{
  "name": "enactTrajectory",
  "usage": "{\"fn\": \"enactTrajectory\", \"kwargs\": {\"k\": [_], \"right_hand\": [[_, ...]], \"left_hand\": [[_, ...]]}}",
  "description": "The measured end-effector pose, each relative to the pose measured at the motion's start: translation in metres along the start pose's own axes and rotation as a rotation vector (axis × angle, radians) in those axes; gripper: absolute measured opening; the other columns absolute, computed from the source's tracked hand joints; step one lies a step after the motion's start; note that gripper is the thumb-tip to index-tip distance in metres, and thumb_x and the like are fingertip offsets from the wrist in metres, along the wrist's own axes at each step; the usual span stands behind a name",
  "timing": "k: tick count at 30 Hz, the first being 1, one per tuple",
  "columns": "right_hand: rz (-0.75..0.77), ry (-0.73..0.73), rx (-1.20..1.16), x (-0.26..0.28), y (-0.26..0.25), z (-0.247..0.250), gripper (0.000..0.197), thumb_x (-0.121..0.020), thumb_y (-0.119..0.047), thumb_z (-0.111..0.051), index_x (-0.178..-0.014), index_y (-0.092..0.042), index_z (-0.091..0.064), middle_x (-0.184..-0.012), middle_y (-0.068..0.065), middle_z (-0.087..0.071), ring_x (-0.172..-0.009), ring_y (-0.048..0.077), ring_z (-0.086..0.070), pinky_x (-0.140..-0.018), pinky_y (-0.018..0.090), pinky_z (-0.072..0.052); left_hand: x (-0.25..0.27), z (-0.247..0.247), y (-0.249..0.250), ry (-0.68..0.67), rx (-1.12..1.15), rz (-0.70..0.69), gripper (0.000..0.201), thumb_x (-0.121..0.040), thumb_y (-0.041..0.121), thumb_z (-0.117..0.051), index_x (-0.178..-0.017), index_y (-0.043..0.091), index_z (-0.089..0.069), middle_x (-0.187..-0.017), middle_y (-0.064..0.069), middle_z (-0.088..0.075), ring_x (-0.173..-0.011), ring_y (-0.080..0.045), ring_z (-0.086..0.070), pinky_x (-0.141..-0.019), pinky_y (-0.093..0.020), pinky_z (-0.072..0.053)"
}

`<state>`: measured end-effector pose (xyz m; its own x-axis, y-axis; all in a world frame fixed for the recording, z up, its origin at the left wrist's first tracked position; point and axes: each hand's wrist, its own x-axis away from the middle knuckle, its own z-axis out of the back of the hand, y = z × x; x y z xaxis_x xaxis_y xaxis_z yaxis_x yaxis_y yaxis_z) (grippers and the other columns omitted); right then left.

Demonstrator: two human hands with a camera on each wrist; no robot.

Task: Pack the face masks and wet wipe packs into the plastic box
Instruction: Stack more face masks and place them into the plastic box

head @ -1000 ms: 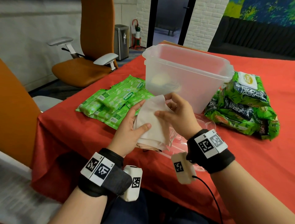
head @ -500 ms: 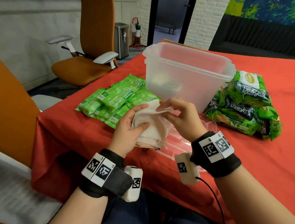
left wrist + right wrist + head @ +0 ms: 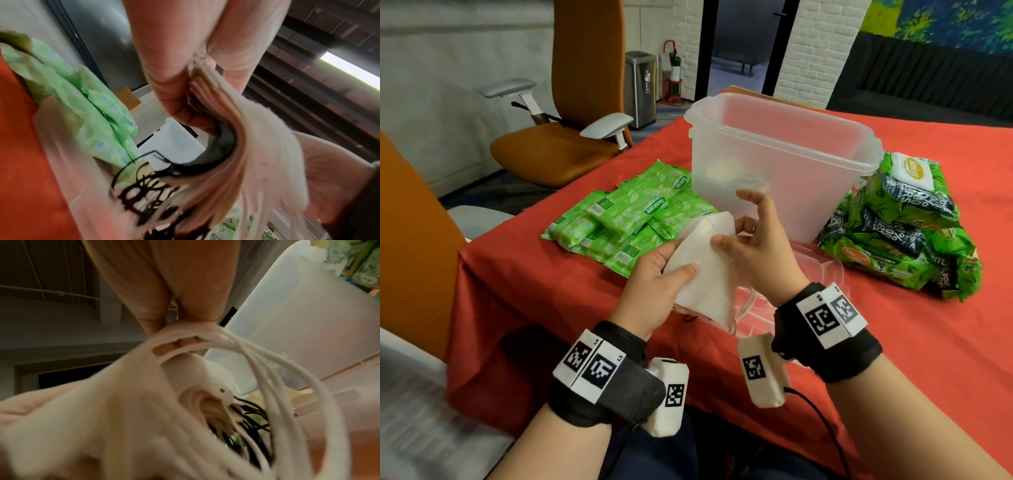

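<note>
A stack of masks (image 3: 705, 270) is being held above the table's (image 3: 551, 291) near edge, at 6 o'clock from the box (image 3: 784, 164). It is being gripped by the left hand (image 3: 654, 291), thumb on top. Its upper edge is being pinched by the right hand (image 3: 760, 250), index finger raised. Small wipe packs (image 3: 626, 219) are lying at 9 o'clock of the box, large packs (image 3: 900, 226) at 3 o'clock.

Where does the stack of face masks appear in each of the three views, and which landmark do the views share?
Head: the stack of face masks is at centre, gripped by the left hand, the right hand at its top edge.
Left wrist: centre to lower right, layered edges fanned.
Right wrist: lower left and centre, white ear loops hanging.
Shared landmark: the plastic box.
</note>
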<state>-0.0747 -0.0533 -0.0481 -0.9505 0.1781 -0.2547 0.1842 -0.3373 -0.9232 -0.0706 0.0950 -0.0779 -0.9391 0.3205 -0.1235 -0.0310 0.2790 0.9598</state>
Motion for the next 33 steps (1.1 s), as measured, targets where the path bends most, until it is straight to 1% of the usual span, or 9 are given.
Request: {"fn": "enactTrajectory", "kwargs": {"k": [4,7,12,15,18,21,25,29,33], "right_hand": [[-0.042,-0.057,0.201,0.001,-0.002,0.003,0.059,-0.075,-0.032,-0.075,-0.124,-0.018,-0.044,-0.094,-0.003,-0.057,-0.079,0.010,-0.056,-0.078,0.032,-0.048],[-0.086,-0.268,0.144,0.003,-0.002,0.004,0.050,-0.076,-0.040,-0.072,-0.114,-0.012,-0.055,-0.112,0.009,-0.064,-0.101,0.020,-0.062,-0.090,0.045,-0.050],[-0.012,-0.274,0.158,0.004,-0.004,-0.004,0.050,-0.077,-0.047,-0.058,-0.098,-0.003,-0.057,-0.100,0.026,-0.061,-0.086,0.034,-0.060,-0.080,0.058,-0.047],[-0.021,-0.326,0.159,0.004,-0.005,-0.003,0.035,-0.082,-0.033,-0.063,-0.104,-0.007,-0.058,-0.105,0.023,-0.062,-0.095,0.034,-0.061,-0.087,0.055,-0.047],[-0.077,-0.406,0.144,0.004,-0.001,0.004,0.054,-0.065,-0.023,-0.082,-0.113,-0.011,-0.059,-0.107,0.017,-0.065,-0.094,0.028,-0.065,-0.085,0.049,-0.052],[-0.185,-0.450,0.081,0.003,0.005,0.012,0.048,-0.063,0.002,-0.080,-0.107,-0.005,-0.063,-0.091,0.013,-0.068,-0.075,0.021,-0.064,-0.075,0.036,-0.054],[-0.252,-0.198,-0.180,0.001,0.010,0.019,0.028,-0.067,0.018,-0.067,-0.085,-0.004,-0.066,-0.070,0.003,-0.069,-0.061,0.012,-0.062,-0.064,0.022,-0.053],[-0.318,-0.189,-0.368,0.002,0.010,0.011,0.032,-0.058,0.012,-0.066,-0.077,-0.014,-0.063,-0.067,0.002,-0.066,-0.057,0.014,-0.061,-0.058,0.024,-0.050],[-0.322,-0.183,-0.280,-0.004,0.007,0.013,0.033,-0.074,0.016,-0.061,-0.084,-0.015,-0.060,-0.070,-0.002,-0.065,-0.055,0.014,-0.059,-0.050,0.022,-0.051]], "left_hand": [[0.000,0.003,0.002,-0.013,-0.022,-0.070,0.046,-0.078,-0.007,-0.057,-0.110,0.026,-0.055,-0.099,0.001,-0.066,-0.084,-0.003,-0.064,-0.075,-0.019,-0.052],[0.001,0.005,0.004,-0.062,0.006,-0.105,0.063,-0.076,-0.007,-0.056,-0.118,0.039,-0.049,-0.107,-0.005,-0.064,-0.092,-0.012,-0.064,-0.079,-0.028,-0.054],[0.002,0.005,0.001,-0.150,-0.149,-0.125,0.064,-0.077,0.015,-0.062,-0.120,0.059,-0.047,-0.140,0.003,-0.049,-0.129,-0.019,-0.047,-0.108,-0.046,-0.037],[0.000,0.010,0.000,-0.107,-0.184,-0.126,0.046,-0.084,0.005,-0.060,-0.111,0.042,-0.062,-0.119,0.019,-0.063,-0.118,-0.004,-0.054,-0.102,-0.027,-0.042],[-0.003,0.018,0.003,-0.036,-0.240,-0.101,0.035,-0.087,-0.005,-0.055,-0.091,0.027,-0.068,-0.091,0.025,-0.069,-0.097,0.007,-0.060,-0.092,-0.016,-0.043],[-0.005,0.024,0.003,0.049,-0.232,-0.079,0.033,-0.087,-0.004,-0.055,-0.087,0.026,-0.068,-0.087,0.022,-0.070,-0.094,0.007,-0.059,-0.092,-0.018,-0.041],[-0.009,0.029,0.001,0.176,-0.188,-0.099,0.031,-0.086,-0.003,-0.058,-0.090,0.027,-0.064,-0.096,0.010,-0.065,-0.097,-0.004,-0.059,-0.094,-0.028,-0.044],[-0.011,0.029,-0.004,0.243,-0.207,-0.128,0.032,-0.082,-0.003,-0.063,-0.091,0.028,-0.061,-0.100,0.011,-0.061,-0.108,-0.014,-0.055,-0.104,-0.041,-0.041],[-0.012,0.034,-0.004,0.269,-0.197,-0.122,0.032,-0.081,-0.004,-0.065,-0.089,0.026,-0.061,-0.097,0.009,-0.061,-0.106,-0.015,-0.055,-0.100,-0.039,-0.044]]}}
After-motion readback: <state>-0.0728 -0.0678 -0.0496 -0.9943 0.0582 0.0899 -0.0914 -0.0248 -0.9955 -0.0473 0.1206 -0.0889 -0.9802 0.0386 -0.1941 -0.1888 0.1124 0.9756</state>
